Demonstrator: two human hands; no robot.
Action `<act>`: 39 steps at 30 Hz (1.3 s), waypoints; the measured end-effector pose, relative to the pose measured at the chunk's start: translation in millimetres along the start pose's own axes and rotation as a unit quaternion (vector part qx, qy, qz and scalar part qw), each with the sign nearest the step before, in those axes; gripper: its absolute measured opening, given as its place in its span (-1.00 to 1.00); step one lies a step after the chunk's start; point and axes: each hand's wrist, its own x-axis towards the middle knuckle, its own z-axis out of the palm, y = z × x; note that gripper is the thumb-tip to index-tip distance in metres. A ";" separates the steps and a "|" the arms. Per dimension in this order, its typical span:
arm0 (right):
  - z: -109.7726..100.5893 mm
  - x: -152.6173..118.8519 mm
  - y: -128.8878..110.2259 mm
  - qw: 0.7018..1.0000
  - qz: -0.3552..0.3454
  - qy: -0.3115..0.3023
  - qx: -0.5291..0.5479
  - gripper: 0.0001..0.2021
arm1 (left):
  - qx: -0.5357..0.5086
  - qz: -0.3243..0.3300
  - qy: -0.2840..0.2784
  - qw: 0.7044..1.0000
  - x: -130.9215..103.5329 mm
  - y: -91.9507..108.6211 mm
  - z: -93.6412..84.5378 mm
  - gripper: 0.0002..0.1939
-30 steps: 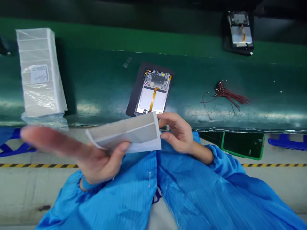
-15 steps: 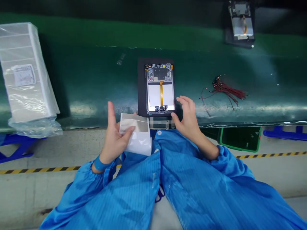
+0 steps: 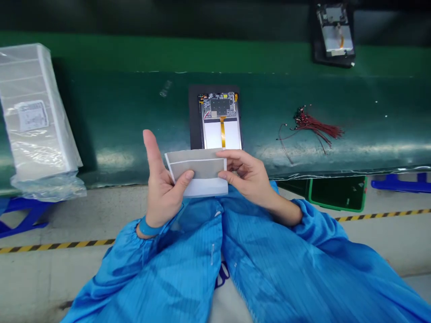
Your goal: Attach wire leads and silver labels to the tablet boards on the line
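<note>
Between my two hands is a sheet of grey adhesive pads on white backing point(image 3: 202, 169), held in front of my chest at the table's edge. My left hand point(image 3: 164, 188) grips its left side with the thumb on top, while the index finger points up. At the right edge, my right hand point(image 3: 247, 177) pinches the sheet between thumb and fingers. Just beyond lies an opened tablet point(image 3: 220, 119) on a dark pad point(image 3: 195, 121), showing its circuit board, silver battery cells and an orange ribbon cable. The sheet covers the tablet's near end.
A bundle of thin red wires point(image 3: 314, 125) lies on the green table point(image 3: 134, 112) to the right. A plastic-wrapped stack of pale sheets point(image 3: 30, 116) is at the left. Another opened tablet point(image 3: 336, 33) sits far right. Below the edge is a green bin point(image 3: 336, 193).
My right hand has left the tablet's near right corner and taken hold of the sheet's right edge. The sheet has been raised and flattened out, and now hides the tablet's near end.
</note>
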 end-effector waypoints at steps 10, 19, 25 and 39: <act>-6.4 1.9 3.3 0.990 -0.044 0.021 -0.130 -0.72 | 0.092 -0.002 -0.010 0.996 7.1 -4.1 -16.5 -0.50; -6.9 9.4 -6.4 0.998 0.051 0.033 -0.030 -0.73 | 0.001 -0.031 -0.040 0.999 7.4 -6.0 -8.8 -0.30; -9.2 12.9 -7.1 0.997 -0.008 0.030 -0.069 -0.92 | 0.141 -0.012 -0.022 0.990 8.0 4.2 -5.6 -0.76; -3.8 8.4 -2.4 0.929 -0.196 0.047 -0.311 -0.83 | 0.195 -0.027 0.006 0.980 12.8 12.1 -7.4 -0.76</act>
